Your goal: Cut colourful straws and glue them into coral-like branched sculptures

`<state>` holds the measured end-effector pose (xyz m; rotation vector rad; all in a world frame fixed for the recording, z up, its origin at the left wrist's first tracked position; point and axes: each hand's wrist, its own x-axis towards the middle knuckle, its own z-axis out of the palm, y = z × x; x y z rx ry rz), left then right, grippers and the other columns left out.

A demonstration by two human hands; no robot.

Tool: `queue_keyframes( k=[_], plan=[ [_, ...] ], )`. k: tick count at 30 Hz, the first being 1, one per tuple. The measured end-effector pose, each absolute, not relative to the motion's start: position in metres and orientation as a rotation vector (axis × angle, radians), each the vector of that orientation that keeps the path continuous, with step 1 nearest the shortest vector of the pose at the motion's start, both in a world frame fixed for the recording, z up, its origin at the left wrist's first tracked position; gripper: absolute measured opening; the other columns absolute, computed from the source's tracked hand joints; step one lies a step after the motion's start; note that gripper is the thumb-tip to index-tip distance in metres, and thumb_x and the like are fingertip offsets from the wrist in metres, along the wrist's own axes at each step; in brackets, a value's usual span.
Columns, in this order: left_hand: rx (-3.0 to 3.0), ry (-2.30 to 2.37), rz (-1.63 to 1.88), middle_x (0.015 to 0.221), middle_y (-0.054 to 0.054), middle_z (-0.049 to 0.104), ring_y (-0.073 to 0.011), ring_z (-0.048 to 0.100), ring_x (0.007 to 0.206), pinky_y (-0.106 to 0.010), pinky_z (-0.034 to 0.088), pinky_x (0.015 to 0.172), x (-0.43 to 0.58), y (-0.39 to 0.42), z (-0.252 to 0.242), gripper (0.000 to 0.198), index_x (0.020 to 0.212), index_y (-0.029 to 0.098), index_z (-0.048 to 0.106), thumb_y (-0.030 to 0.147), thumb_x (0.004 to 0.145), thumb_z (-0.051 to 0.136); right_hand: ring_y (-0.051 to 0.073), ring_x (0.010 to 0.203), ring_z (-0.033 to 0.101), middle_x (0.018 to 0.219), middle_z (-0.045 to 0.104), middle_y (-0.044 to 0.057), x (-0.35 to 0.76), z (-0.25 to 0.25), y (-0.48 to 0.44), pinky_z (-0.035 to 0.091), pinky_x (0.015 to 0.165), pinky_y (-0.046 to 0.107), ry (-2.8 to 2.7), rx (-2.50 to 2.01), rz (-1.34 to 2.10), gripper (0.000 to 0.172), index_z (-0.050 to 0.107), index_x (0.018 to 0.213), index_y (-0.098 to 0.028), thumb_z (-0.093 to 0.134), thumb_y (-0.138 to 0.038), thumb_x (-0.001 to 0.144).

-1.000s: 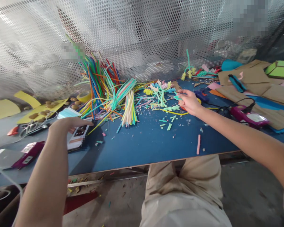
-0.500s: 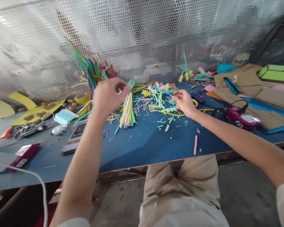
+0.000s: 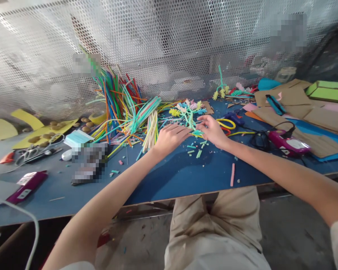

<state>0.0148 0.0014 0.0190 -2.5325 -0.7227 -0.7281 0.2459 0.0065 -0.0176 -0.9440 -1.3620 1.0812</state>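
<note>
My left hand (image 3: 173,138) reaches over the tabletop with its fingers stretched to the right; its thumb is hidden. The fingertips come close to my right hand (image 3: 212,131), whose fingers are bent in a pinch at a small green pipe-cleaner piece (image 3: 197,132). Just beyond both hands lies a branched pipe-cleaner sprig (image 3: 189,117) with yellow, pink and blue tufts. Behind my left hand is a bundle of pale yellow pipe cleaners (image 3: 150,137), beside a teal bundle (image 3: 142,114). Cut green bits (image 3: 199,153) are scattered in front of the hands.
On the left are a tall heap of coloured pipe cleaners (image 3: 112,93), a face mask (image 3: 79,138) and a purple power strip (image 3: 26,185). Another purple power strip (image 3: 290,142) and cardboard sheets (image 3: 323,140) lie right. A perforated metal panel (image 3: 186,48) stands behind.
My left hand has swung right and down from above the pipe-cleaner bundles to beside my right hand. My right hand has dropped slightly, still at the green piece.
</note>
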Motion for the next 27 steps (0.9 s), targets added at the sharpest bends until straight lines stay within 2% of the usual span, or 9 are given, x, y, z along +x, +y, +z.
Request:
queue_keyframes(
  k=[9,12,17,21,24,27],
  plan=[
    [-2.576,-0.518,-0.921,0.116,-0.006,0.081,-0.0164,0.078,0.102,-0.029,0.061,0.092,0.003,-0.001,-0.003,0.025,0.127,0.021,0.073,0.027,0.107,0.059,0.005,0.042,0.039,0.086,0.062,-0.003,0.237,-0.021,-0.004,0.036,0.036,0.024,-1.406,-0.925,1.191,0.043,0.057,0.111,-0.029,0.084,-0.047,0.082],
    [-2.575,-0.490,-0.901,0.116,-0.004,0.081,-0.0142,0.078,0.100,-0.027,0.061,0.092,0.001,-0.001,-0.004,0.023,0.122,0.023,0.074,0.025,0.107,0.057,0.004,0.040,0.038,0.085,0.062,-0.004,0.237,-0.023,-0.003,0.035,0.035,0.023,-1.425,-0.935,1.202,0.043,0.057,0.112,-0.029,0.084,-0.046,0.083],
    [-2.571,-0.647,-0.908,0.107,-0.001,0.083,-0.0143,0.078,0.093,-0.028,0.062,0.088,0.000,-0.007,0.003,0.022,0.113,0.025,0.079,0.030,0.107,0.058,0.006,0.042,0.044,0.088,0.067,-0.001,0.246,-0.019,0.005,0.038,0.035,0.024,-1.477,-1.022,1.073,0.035,0.061,0.111,-0.028,0.079,-0.045,0.086],
    [-2.517,-0.823,-1.047,0.104,-0.002,0.083,-0.0155,0.079,0.093,-0.029,0.061,0.086,-0.005,-0.011,0.012,0.020,0.109,0.026,0.080,0.032,0.105,0.062,0.009,0.049,0.050,0.087,0.072,0.003,0.261,-0.012,0.013,0.041,0.043,0.025,-1.518,-1.076,0.930,0.028,0.067,0.099,-0.024,0.083,-0.040,0.082],
    [-2.423,-0.948,-1.152,0.103,-0.001,0.083,-0.0164,0.079,0.093,-0.029,0.059,0.082,-0.008,-0.011,0.016,0.019,0.107,0.026,0.081,0.035,0.104,0.064,0.009,0.053,0.046,0.081,0.072,0.002,0.265,-0.005,0.008,0.037,0.048,0.025,-1.703,-1.038,0.896,0.027,0.070,0.091,-0.022,0.086,-0.040,0.080],
    [-2.352,-1.042,-1.220,0.098,-0.001,0.083,-0.0161,0.078,0.090,-0.027,0.055,0.075,-0.009,-0.011,0.017,0.022,0.105,0.026,0.081,0.037,0.104,0.063,0.014,0.063,0.059,0.079,0.074,0.003,0.260,0.000,-0.006,0.045,0.059,0.028,-1.931,-0.925,0.970,0.025,0.072,0.089,-0.022,0.082,-0.044,0.084]
  ],
)
